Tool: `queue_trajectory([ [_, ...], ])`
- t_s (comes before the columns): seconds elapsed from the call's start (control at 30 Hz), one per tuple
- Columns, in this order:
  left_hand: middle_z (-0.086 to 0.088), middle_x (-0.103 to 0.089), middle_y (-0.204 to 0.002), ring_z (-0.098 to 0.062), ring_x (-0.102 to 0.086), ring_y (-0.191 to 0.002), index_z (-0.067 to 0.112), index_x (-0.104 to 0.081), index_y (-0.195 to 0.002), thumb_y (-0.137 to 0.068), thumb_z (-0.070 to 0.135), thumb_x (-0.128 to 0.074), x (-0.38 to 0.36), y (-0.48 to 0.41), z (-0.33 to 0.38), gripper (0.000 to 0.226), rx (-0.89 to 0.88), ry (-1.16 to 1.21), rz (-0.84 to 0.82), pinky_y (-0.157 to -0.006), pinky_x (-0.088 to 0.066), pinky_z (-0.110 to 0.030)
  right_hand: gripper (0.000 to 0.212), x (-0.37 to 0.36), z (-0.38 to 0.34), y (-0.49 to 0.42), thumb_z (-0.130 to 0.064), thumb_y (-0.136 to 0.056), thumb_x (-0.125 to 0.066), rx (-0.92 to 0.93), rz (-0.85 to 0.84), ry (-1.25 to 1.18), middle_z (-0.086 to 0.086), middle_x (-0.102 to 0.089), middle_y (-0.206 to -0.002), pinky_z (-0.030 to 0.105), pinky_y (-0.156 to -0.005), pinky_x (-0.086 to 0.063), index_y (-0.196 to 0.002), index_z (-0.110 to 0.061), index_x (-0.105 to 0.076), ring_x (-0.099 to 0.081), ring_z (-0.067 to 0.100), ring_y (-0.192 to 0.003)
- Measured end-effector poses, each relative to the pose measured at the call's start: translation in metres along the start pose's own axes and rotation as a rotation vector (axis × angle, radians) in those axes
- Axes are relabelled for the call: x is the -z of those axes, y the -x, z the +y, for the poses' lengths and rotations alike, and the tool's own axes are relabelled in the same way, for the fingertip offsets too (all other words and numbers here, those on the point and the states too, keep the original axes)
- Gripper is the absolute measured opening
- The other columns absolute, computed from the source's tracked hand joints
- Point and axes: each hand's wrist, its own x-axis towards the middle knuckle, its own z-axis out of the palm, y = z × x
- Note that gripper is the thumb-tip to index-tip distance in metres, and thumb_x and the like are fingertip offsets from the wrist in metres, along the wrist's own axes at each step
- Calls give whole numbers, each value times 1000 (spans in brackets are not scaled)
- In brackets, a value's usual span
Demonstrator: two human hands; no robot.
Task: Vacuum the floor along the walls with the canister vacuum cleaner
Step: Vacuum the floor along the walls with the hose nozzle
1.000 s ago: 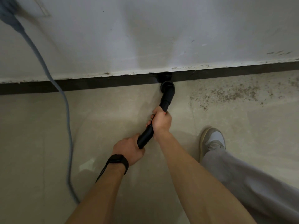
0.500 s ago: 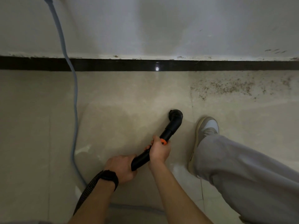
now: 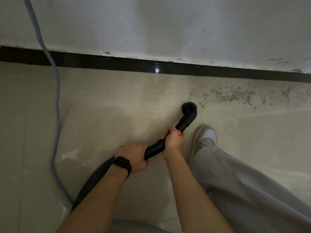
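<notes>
Your left hand (image 3: 134, 156) is wrapped round the rear end of the black wand (image 3: 154, 150), right where the ribbed hose (image 3: 94, 180) joins it. Your right hand (image 3: 174, 140) grips the wand further forward, just behind the orange collar (image 3: 179, 132). Both hands are closed firmly on it, which gives you good steering.

The round brush nozzle (image 3: 189, 109) is down at the floor (image 3: 109, 106), at about 1 o'clock from your right hand. It is near the black baseboard (image 3: 101, 62) but well short of touching it. I cannot tell from this angle whether its rim lies flat on the tile.

The work lies at 2 o'clock from the nozzle: a band of brown grit (image 3: 232, 96) running toward 3 o'clock, just beside the baseboard.

- Ease the nozzle into the near edge of that patch.
- Tip the wand with your right hand so the brush seats evenly.
- Sweep slowly toward 3 o'clock, pushing up until the brush touches the baseboard below the wall (image 3: 168, 27).
- Use overlapping passes, since loose grit tends to scatter if you rush.

Your shoe (image 3: 205, 137) stands close at 5 o'clock from the nozzle, so step back rather than dragging grit underfoot. The grey cord (image 3: 57, 106) trails at 9 o'clock, clear of your path.
</notes>
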Motion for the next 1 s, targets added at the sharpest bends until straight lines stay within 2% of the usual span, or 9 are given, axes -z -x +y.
queue_trajectory([
  [0.27,2,-67,-97,-25,-65,-86,31,-52,-109,-83,41,-54,6,-29,8,28,0,7,45,-68,-48,-29,14,-8,-25,-21,-1,-86,-58,5,-56,-17,4,-47,-61,30,-46,-42,-90,-10,-48,-41,19,-40],
  [0.47,4,-66,-94,-22,-64,-84,33,-52,-108,-82,41,-55,15,-40,10,27,14,-4,33,-63,-39,-26,14,-16,-37,-28,-1,-85,-59,9,-77,-16,4,-49,-62,30,-46,-44,-92,-9,-50,-43,19,-41],
  [0.63,5,-66,-94,-22,-64,-83,33,-52,-107,-82,40,-55,19,-49,11,26,22,18,56,-64,-43,-26,15,-21,-45,-33,0,-86,-59,20,-94,-16,5,-48,-63,30,-46,-44,-93,-9,-50,-42,20,-41],
  [0.83,5,-66,-94,-21,-64,-83,34,-51,-109,-82,40,-56,31,-62,12,28,28,17,66,-62,-38,-25,15,-33,-60,-39,1,-86,-59,27,-113,-18,4,-48,-62,29,-45,-44,-95,-9,-51,-42,19,-41],
  [1.0,5,-64,-92,-19,-57,-75,32,-51,-110,-82,39,-57,40,-73,13,29,31,21,81,-62,-37,-25,16,-41,-70,-45,1,-85,-58,34,-133,-18,4,-48,-62,29,-45,-44,-95,-9,-51,-42,18,-40],
])
